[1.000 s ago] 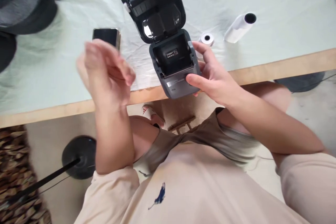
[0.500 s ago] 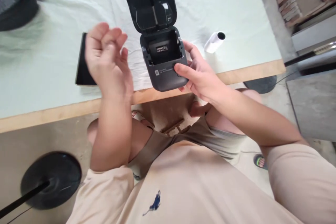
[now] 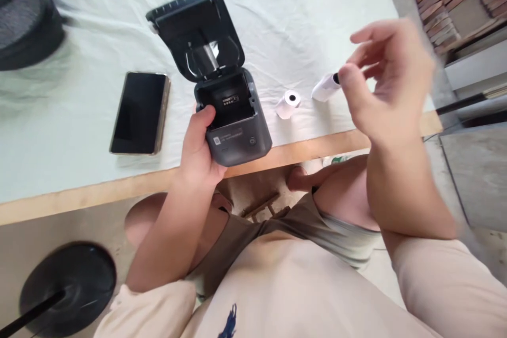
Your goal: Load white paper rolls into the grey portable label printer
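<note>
1. A dark phone lies face up on the bench, left of the work and a little back from the near edge, untouched.
2. The left hand has taken over the small grey label printer. Half a second ago it was raised and empty; now its thumb lies over the printer's left rim and its fingers wrap the left side, bracing the body at the near edge of the bench.
3. The printer's lid stands open, tilted back, and the paper bay below it shows no roll inside.
4. A small white paper roll lies just right of the printer, with a longer white tube beyond it, both near the front edge.
5. The right hand has let go of the printer and is lifted above the tube, blurred, fingers loosely curled and holding nothing. Judging by this, the swap frees it for the rolls.
</note>
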`<state>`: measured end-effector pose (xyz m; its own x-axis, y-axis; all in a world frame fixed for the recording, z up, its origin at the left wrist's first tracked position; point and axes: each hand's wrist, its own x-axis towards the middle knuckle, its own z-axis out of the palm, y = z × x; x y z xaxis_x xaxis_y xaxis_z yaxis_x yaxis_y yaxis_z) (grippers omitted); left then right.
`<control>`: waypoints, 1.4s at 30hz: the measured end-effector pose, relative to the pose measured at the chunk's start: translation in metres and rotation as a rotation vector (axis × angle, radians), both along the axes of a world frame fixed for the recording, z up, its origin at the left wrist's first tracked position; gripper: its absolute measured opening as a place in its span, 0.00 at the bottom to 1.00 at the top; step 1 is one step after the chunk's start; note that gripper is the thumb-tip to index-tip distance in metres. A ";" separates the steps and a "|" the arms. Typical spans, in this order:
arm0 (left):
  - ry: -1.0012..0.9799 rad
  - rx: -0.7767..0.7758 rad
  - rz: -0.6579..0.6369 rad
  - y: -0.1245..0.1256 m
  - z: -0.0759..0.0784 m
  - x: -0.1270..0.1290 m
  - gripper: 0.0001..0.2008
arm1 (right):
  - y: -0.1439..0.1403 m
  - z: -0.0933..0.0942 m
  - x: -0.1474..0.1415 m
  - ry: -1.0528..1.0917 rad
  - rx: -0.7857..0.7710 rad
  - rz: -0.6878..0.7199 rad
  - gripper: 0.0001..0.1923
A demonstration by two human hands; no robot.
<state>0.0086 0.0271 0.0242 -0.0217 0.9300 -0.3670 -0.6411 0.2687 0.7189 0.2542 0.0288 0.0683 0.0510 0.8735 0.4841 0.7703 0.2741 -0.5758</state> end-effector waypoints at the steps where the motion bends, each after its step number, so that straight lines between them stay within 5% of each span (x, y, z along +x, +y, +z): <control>1: -0.002 -0.032 -0.003 0.002 -0.001 0.000 0.09 | 0.008 -0.009 0.015 -0.081 -0.008 -0.005 0.24; 4: 0.009 -0.044 -0.032 0.005 -0.003 0.001 0.09 | 0.025 -0.042 0.045 -0.176 -0.208 0.026 0.38; 8: 0.038 -0.037 -0.004 0.005 -0.005 0.002 0.06 | 0.036 -0.071 0.052 -0.107 -0.307 0.029 0.25; 12: 0.024 -0.046 -0.023 0.003 -0.005 0.001 0.08 | 0.045 -0.083 0.051 0.379 -0.191 0.018 0.34; 17: -0.034 -0.005 -0.046 0.003 -0.009 -0.001 0.09 | 0.047 -0.080 0.050 0.847 -0.291 0.066 0.36; 27: -0.038 0.114 -0.086 0.001 -0.014 0.002 0.08 | 0.028 -0.049 0.022 1.093 -0.403 0.125 0.23; 32: -0.032 0.121 -0.079 0.002 -0.017 0.002 0.09 | 0.029 -0.051 0.023 1.123 -0.493 0.100 0.19; 38: -0.028 0.134 -0.072 0.002 -0.017 0.003 0.07 | 0.036 -0.057 0.028 1.188 -0.486 0.061 0.31; 42: -0.032 0.120 -0.075 0.002 -0.015 0.004 0.06 | 0.036 -0.064 0.033 1.220 -0.632 0.097 0.20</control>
